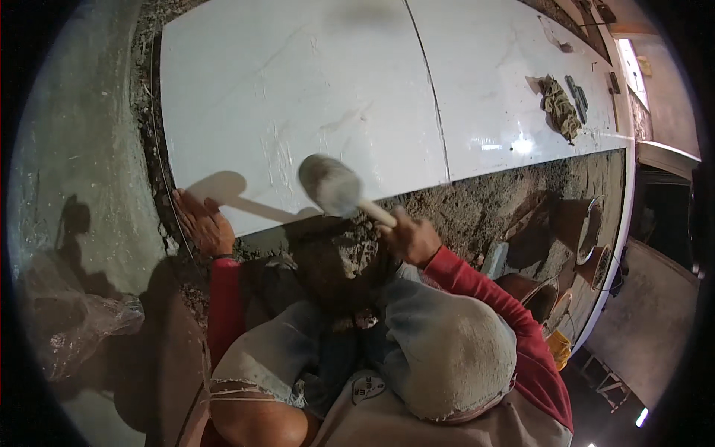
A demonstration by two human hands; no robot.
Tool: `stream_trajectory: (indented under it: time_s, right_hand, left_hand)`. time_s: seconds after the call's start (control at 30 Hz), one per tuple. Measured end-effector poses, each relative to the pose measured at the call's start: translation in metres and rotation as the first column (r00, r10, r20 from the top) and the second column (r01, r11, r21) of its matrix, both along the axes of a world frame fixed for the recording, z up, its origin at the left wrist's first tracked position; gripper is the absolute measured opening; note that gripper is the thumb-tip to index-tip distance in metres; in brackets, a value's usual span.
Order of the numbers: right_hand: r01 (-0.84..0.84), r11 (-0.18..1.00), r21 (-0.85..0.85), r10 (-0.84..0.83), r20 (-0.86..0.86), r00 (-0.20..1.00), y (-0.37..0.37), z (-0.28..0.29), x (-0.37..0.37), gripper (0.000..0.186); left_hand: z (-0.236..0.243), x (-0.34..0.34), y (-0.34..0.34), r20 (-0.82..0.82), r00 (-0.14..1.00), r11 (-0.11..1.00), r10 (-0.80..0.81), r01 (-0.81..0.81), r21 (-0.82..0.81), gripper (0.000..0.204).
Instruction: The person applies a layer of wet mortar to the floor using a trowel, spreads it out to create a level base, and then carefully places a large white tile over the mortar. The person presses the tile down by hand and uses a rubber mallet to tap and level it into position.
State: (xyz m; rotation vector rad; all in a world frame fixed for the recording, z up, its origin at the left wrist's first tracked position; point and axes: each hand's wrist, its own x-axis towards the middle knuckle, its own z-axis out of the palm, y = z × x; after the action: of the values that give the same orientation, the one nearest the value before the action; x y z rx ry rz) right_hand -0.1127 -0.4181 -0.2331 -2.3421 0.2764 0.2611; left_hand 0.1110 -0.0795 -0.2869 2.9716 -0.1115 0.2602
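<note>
My right hand (411,238) is closed round the pale handle of a mallet (328,185). Its thick, light-grey head is above the near edge of a large white marbled tile (298,97), slightly blurred; whether it touches the tile I cannot tell. My left hand (205,226) lies at the tile's near left corner, fingers stretched out along the edge. The mallet's shadow falls on the tile beside that hand. A second white tile (506,89) lies to the right, past a narrow dark joint.
Rough mortar (469,201) lies along the near side of the tiles. A crumpled cloth (560,109) and a dark tool (576,98) rest on the right tile. Buckets (581,223) stand at right. A thin string (153,97) runs along the left edge, near clear plastic (82,320).
</note>
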Motion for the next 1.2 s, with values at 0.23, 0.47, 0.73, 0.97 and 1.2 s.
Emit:
stream_trajectory:
  time_s: [0.23, 0.47, 0.73, 0.97, 1.2]
  right_hand:
    - [0.186, 0.973, -0.138, -0.163, 0.163, 0.973, -0.034, -0.002, -0.041, 0.040]
    - [0.142, 0.971, -0.191, -0.159, -0.075, 0.984, -0.040, -0.015, -0.049, 0.042]
    - [-0.152, 0.975, -0.161, 0.171, 0.115, 0.979, 0.016, -0.019, 0.006, 0.048]
    - [-0.256, 0.965, -0.046, 0.260, 0.241, 0.935, 0.063, -0.008, 0.057, 0.042]
    - [-0.343, 0.938, -0.053, 0.346, 0.048, 0.937, 0.087, 0.000, 0.091, 0.028]
  left_hand:
    - [-0.001, 0.001, -0.002, 0.011, 1.000, 0.996, 0.021, -0.020, -0.088, 0.059]
    - [-0.001, 0.002, -0.002, 0.023, 0.999, 0.998, -0.038, 0.036, 0.057, 0.058]
    - [-0.007, 0.000, 0.012, 0.056, 0.997, 0.988, -0.044, 0.035, 0.150, 0.061]
    - [0.000, -0.032, 0.013, -0.066, 0.998, 1.000, -0.018, 0.018, 0.001, 0.063]
    - [0.017, -0.078, 0.008, -0.085, 0.996, 0.987, 0.014, -0.027, -0.158, 0.062]
